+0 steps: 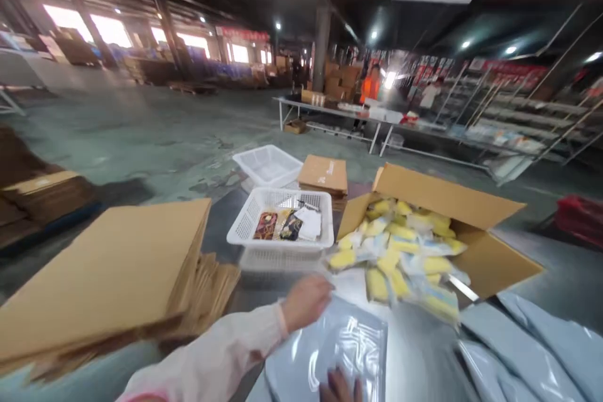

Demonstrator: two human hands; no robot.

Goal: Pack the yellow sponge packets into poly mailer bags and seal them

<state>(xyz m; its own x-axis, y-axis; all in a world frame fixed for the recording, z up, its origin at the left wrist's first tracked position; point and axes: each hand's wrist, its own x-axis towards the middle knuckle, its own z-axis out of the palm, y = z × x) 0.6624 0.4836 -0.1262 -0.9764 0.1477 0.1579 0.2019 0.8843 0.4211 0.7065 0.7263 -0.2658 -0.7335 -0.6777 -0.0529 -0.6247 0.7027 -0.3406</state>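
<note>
A grey plastic mailing bag [348,333] lies flat on the metal table in front of me, its surface shiny and creased. My left hand [306,303] is at its upper left edge, fingers curled closed on the bag. Low in the picture, my right hand [340,386] rests on the bag with fingers apart; most of it is cut off by the frame. Past the bag stands a white plastic basket [280,244] holding several flat packets and white slips. To its right, yellow-and-white packets [400,251] spill from an open cardboard box [443,191].
Flat cardboard sheets [108,257] are stacked on the left. More grey bags [527,345] lie at the lower right. Behind the basket are a second white basket [268,166] and a cardboard stack [323,174]. A person in an orange vest [370,86] stands by a far table.
</note>
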